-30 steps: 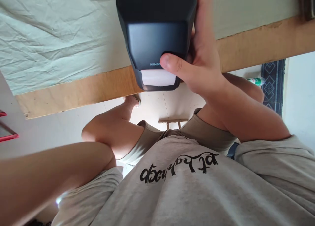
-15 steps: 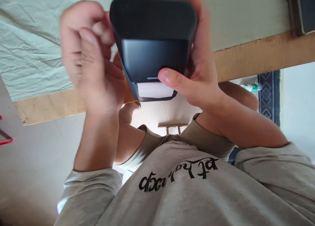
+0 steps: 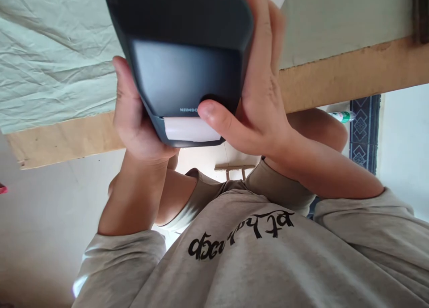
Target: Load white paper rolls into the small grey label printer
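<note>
A dark label printer (image 3: 181,53) is held up close to the camera, above the table's edge. A white label strip (image 3: 189,130) shows in its slot at the near end. My left hand (image 3: 134,120) grips the printer's left side and underside. My right hand (image 3: 258,93) wraps its right side, with the thumb lying across the front by the slot. Both hands carry the printer off the table.
A wooden table edge (image 3: 351,71) runs across the view, covered by a pale green wrinkled cloth (image 3: 50,62). Below are my knees, a grey printed shirt (image 3: 241,254), a white floor, a bottle (image 3: 342,116) and a patterned dark rug (image 3: 365,129) at right.
My left hand came up from below and closed on the printer's left side. The printer shifted left and nearer to the camera.
</note>
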Action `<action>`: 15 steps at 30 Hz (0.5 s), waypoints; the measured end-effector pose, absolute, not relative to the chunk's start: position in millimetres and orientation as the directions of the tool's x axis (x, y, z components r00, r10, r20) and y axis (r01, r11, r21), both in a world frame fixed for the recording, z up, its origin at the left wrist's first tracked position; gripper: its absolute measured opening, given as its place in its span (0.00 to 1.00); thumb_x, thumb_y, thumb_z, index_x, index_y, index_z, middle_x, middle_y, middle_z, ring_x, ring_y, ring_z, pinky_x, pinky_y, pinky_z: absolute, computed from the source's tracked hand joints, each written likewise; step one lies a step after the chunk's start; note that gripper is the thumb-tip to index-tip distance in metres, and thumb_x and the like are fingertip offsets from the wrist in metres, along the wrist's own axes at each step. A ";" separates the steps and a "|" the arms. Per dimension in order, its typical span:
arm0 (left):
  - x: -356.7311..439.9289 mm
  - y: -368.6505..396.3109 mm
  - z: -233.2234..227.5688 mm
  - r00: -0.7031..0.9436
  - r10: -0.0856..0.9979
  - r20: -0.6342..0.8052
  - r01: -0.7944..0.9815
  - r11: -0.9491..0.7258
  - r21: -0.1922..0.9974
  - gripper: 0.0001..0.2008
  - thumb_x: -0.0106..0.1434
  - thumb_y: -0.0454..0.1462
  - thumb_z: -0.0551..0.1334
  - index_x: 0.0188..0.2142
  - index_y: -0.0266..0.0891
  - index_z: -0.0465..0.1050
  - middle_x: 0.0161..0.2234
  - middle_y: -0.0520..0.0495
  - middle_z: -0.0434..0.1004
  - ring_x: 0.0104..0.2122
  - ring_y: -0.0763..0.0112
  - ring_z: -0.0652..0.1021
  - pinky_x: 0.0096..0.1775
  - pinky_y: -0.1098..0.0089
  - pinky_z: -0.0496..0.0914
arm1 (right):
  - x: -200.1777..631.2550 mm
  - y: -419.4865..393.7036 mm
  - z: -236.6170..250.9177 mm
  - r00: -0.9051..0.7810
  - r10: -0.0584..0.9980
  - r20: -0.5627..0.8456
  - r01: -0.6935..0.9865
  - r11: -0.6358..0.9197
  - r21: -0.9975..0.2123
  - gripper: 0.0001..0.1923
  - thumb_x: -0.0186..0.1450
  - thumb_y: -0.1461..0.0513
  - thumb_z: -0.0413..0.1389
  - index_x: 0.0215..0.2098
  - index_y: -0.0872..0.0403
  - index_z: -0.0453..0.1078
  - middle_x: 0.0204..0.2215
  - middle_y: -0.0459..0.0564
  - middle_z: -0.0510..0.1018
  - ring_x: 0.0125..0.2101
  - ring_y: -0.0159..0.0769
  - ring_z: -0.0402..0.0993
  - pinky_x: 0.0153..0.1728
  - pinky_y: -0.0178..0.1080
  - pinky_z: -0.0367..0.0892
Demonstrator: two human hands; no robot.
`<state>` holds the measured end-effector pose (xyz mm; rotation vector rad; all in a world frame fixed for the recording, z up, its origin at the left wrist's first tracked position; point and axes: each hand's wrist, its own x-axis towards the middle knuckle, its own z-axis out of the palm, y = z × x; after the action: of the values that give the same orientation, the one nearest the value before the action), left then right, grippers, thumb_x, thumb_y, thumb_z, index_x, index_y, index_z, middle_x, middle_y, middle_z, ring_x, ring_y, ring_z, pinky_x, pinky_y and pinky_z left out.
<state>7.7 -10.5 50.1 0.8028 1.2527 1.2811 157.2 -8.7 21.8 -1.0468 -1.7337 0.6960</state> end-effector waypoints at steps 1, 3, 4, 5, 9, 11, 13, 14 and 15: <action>5.0 -10.5 46.9 -0.141 0.976 -0.168 -0.242 0.131 0.961 0.19 0.77 0.40 0.40 0.64 0.43 0.53 0.70 0.54 0.51 0.70 0.48 0.34 0.66 0.43 0.54 | 158.6 -8.7 21.4 -0.172 0.878 0.446 0.349 0.478 -0.806 0.47 0.63 0.34 0.47 0.66 0.58 0.50 0.68 0.54 0.54 0.69 0.52 0.49 0.73 0.52 0.40; -0.6 -7.6 38.4 -0.139 0.987 -0.077 -0.252 0.039 0.967 0.20 0.76 0.37 0.37 0.54 0.35 0.64 0.66 0.50 0.58 0.70 0.48 0.40 0.66 0.44 0.54 | 162.7 -5.5 18.5 -0.190 0.847 0.497 0.351 0.531 -0.771 0.48 0.62 0.34 0.48 0.65 0.59 0.53 0.67 0.54 0.55 0.68 0.52 0.52 0.72 0.51 0.45; -2.9 -5.3 34.3 -0.147 0.988 -0.055 -0.265 0.015 0.964 0.20 0.75 0.35 0.37 0.48 0.31 0.66 0.63 0.47 0.61 0.71 0.48 0.43 0.67 0.46 0.53 | 165.2 -3.1 16.6 -0.214 0.829 0.517 0.350 0.559 -0.752 0.47 0.62 0.34 0.48 0.65 0.59 0.54 0.66 0.54 0.57 0.68 0.50 0.53 0.72 0.50 0.48; -4.3 -3.0 31.1 -0.170 0.983 -0.069 -0.282 0.019 0.959 0.18 0.75 0.32 0.38 0.44 0.30 0.65 0.61 0.45 0.64 0.71 0.51 0.45 0.67 0.49 0.52 | 167.8 -0.9 15.0 -0.237 0.808 0.538 0.350 0.588 -0.729 0.46 0.63 0.35 0.48 0.65 0.61 0.54 0.66 0.55 0.58 0.67 0.49 0.54 0.71 0.49 0.51; -1.2 -0.9 30.3 -0.100 0.983 -0.152 -0.412 0.098 0.906 0.17 0.74 0.28 0.37 0.41 0.30 0.64 0.54 0.43 0.69 0.71 0.59 0.49 0.70 0.57 0.53 | 175.9 0.7 18.1 -0.291 0.735 0.612 0.402 0.675 -0.619 0.48 0.64 0.35 0.46 0.65 0.65 0.56 0.64 0.58 0.62 0.66 0.47 0.58 0.69 0.48 0.55; 2.6 -3.8 34.0 -0.071 0.986 -0.148 -0.424 0.105 0.900 0.18 0.74 0.29 0.39 0.35 0.34 0.65 0.51 0.45 0.72 0.72 0.60 0.48 0.71 0.55 0.53 | 176.6 -3.5 26.3 -0.301 0.779 0.550 0.506 0.619 -0.600 0.48 0.62 0.32 0.40 0.66 0.56 0.58 0.66 0.50 0.62 0.66 0.47 0.59 0.64 0.48 0.59; 5.0 -6.2 36.5 -0.101 0.983 -0.155 -0.395 0.103 0.913 0.20 0.73 0.27 0.40 0.27 0.38 0.60 0.47 0.47 0.73 0.73 0.60 0.46 0.72 0.52 0.51 | 175.8 -8.3 36.1 -0.278 0.863 0.423 0.648 0.493 -0.580 0.48 0.59 0.32 0.30 0.64 0.47 0.61 0.67 0.43 0.61 0.66 0.46 0.59 0.54 0.46 0.65; 5.5 -6.5 37.2 -0.107 0.981 -0.160 -0.387 0.107 0.916 0.21 0.73 0.27 0.40 0.26 0.39 0.59 0.44 0.47 0.73 0.73 0.60 0.46 0.72 0.50 0.50 | 175.4 -10.0 40.1 -0.264 0.888 0.377 0.702 0.445 -0.557 0.50 0.56 0.33 0.26 0.63 0.46 0.64 0.68 0.42 0.60 0.65 0.47 0.59 0.49 0.44 0.66; 5.7 -6.0 37.6 -0.071 0.984 -0.161 -0.392 0.121 0.912 0.22 0.73 0.28 0.39 0.26 0.39 0.61 0.41 0.46 0.73 0.73 0.60 0.47 0.72 0.49 0.50 | 175.1 -11.1 43.1 -0.260 0.895 0.362 0.735 0.426 -0.528 0.52 0.55 0.34 0.23 0.61 0.47 0.66 0.68 0.44 0.59 0.65 0.47 0.59 0.45 0.42 0.67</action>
<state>5.7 -6.0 37.6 0.7618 1.0476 1.3364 175.1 -11.1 43.1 -1.3703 -2.0634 0.3354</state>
